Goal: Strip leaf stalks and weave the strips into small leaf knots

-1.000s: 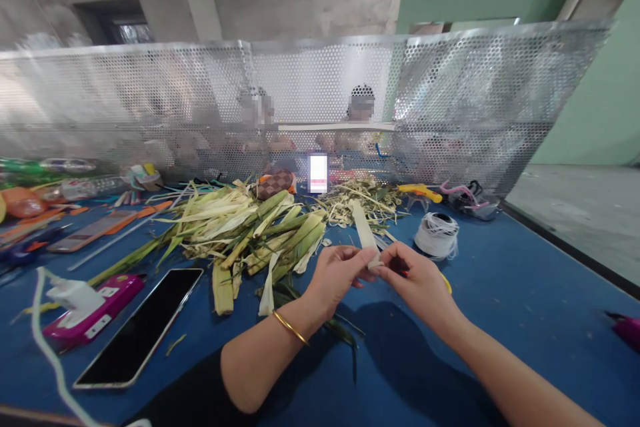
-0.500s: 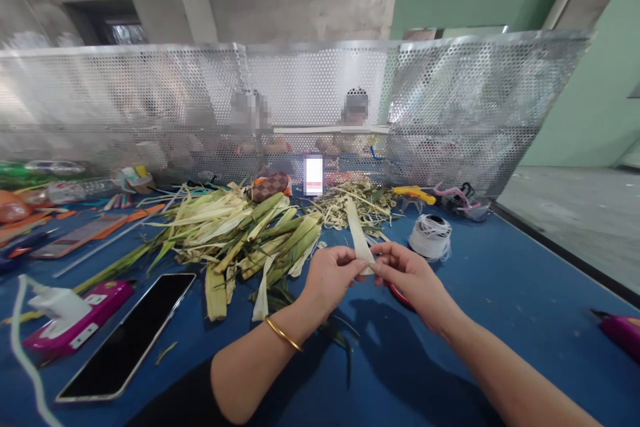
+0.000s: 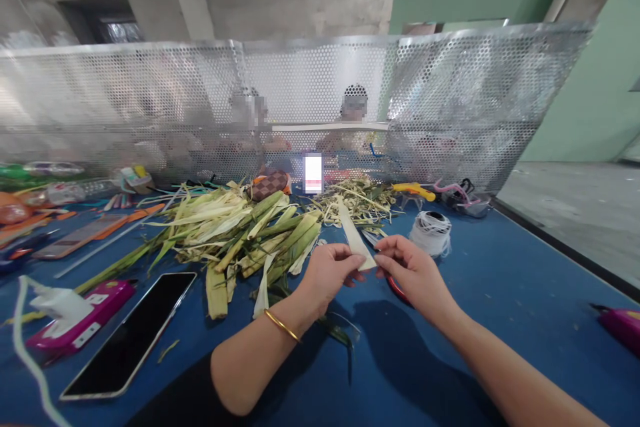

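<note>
A pale, tapering strip of corn husk (image 3: 354, 233) stands tilted between my hands, its narrow tip pointing up and away. My left hand (image 3: 330, 273), wearing a gold bangle (image 3: 283, 327), pinches the wide lower end between thumb and fingers. At the lower right corner of this strip, the curled fingertips of my right hand (image 3: 407, 270) meet its edge; how firmly they grip is hard to see. Beneath the right hand, a red handle (image 3: 397, 290) shows, with scissor-like metal blades (image 3: 370, 238) beyond it. A pile of green and yellow corn husks (image 3: 240, 227) lies left of my hands.
White string on a spool (image 3: 431, 233) stands right. Shredded husk (image 3: 357, 197) and a yellow tool (image 3: 414, 191) lie behind. A phone (image 3: 133, 333) and purple power strip (image 3: 83, 320) sit left. A perforated metal screen (image 3: 310, 73) borders the blue table (image 3: 520, 293); people sit beyond it.
The husk strip's tip has swung left, tilting it more. My right fingertips have loosened and shifted slightly to the strip's corner. My left hand keeps its pinch.
</note>
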A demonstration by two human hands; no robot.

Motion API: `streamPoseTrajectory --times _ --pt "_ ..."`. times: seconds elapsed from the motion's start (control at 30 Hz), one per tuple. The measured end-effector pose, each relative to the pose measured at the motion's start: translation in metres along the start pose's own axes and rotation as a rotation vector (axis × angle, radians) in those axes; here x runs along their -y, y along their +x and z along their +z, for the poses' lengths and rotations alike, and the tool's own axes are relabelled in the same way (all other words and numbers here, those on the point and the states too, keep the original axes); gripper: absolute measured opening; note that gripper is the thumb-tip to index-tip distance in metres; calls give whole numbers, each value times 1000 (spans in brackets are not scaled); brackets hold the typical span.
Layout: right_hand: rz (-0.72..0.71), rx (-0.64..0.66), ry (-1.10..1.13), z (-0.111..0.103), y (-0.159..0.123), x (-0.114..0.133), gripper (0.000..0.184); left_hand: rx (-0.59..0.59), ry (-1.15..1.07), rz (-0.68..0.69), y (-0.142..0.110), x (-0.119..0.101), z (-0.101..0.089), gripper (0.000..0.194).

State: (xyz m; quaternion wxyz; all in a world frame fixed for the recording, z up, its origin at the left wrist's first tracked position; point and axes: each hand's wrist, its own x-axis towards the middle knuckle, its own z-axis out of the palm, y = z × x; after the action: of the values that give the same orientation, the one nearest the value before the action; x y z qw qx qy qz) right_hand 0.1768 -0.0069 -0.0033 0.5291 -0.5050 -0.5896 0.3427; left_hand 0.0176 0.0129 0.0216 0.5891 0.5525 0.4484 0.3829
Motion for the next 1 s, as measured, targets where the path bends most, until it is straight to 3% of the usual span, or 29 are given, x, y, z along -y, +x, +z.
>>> streamPoseTrajectory --times 0.1,0.27,0.8,1.0 --pt "-152 -31 -41 -3 1 1 15 -16 -71 -28 1 -2 -2 13" --pt "-372 43 -159 0 -2 0 7 23 -126 -66 1 0 -4 16" --pt "-446 -18 -408 2 -7 5 14 73 -153 -117 0 3 -3 17" --pt "-368 -17 -393 2 -6 2 15 -35 -28 -7 -3 -2 1 8"
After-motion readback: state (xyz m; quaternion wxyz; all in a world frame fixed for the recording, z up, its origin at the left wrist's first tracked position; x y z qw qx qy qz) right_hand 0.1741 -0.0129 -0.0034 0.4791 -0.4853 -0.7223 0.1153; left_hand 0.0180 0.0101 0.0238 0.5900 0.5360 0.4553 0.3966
